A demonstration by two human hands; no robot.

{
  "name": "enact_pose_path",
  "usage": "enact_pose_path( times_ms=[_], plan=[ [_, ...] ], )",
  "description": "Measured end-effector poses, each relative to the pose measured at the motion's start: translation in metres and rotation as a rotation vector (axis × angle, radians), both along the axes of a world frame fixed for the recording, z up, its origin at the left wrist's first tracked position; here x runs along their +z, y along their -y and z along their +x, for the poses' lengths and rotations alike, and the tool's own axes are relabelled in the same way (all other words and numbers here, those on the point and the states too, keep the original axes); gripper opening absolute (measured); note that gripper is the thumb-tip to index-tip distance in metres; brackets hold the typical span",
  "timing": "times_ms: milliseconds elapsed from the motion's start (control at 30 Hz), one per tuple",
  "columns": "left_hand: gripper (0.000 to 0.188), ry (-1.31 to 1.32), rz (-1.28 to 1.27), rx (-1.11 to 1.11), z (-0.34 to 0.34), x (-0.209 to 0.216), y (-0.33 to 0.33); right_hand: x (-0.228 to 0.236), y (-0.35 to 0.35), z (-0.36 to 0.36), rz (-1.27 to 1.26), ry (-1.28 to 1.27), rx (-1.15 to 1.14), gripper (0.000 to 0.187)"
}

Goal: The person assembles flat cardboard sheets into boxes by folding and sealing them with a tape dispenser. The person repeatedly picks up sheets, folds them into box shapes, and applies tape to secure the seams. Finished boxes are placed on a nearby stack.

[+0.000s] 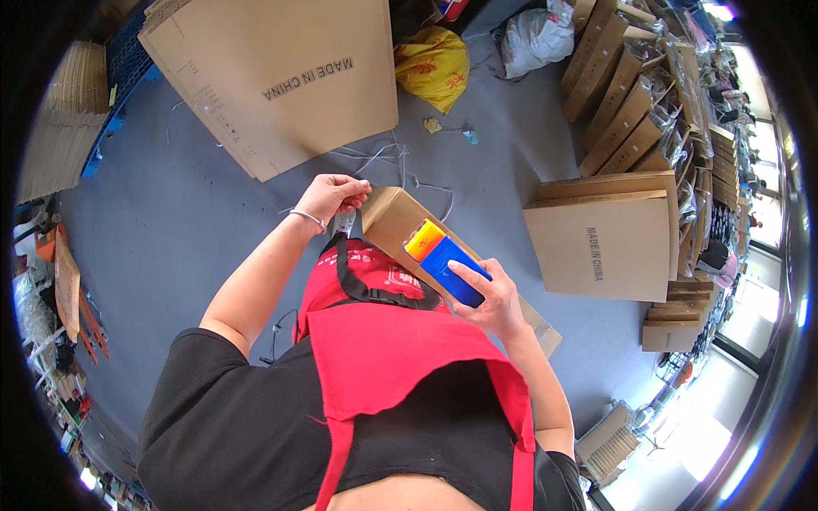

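Red apron (400,341), carton (394,220), grey floor (486,170) (littered), stacked cardboard (66,119)

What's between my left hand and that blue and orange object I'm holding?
In the head view, the near part of the brown carton lies between your left hand and the blue and orange object.

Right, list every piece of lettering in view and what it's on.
Wording not copied here.
Upper carton: bold capitals, legible; finer print too small.
Right carton: bold capitals, legible.
Yellow bag: red characters, creased.
Apron: pale print, too small.
Blue-and-orange object: dark marks, unreadable.
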State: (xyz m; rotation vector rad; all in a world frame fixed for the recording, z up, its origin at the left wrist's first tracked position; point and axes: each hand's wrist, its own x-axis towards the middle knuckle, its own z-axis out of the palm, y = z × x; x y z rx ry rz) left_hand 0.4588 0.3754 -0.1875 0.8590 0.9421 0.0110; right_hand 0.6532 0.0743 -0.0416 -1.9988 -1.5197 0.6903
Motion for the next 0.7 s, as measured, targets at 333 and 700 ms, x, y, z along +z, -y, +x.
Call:
enact_pose_path(
  times_ms=[333,700],
  plan=[
    [0.104,-0.337,0.327,-0.170,0.009,-0.105,0.074,0.009,-0.009,-0.005,-0.121,-0.063,-0.078,0.064],
    [0.081,-0.008,0.511,-0.316,0.041,-0.018,0.076,0.023,-0.024,-0.005,-0.343,-0.048,-0.085,0.056]
  ],
)
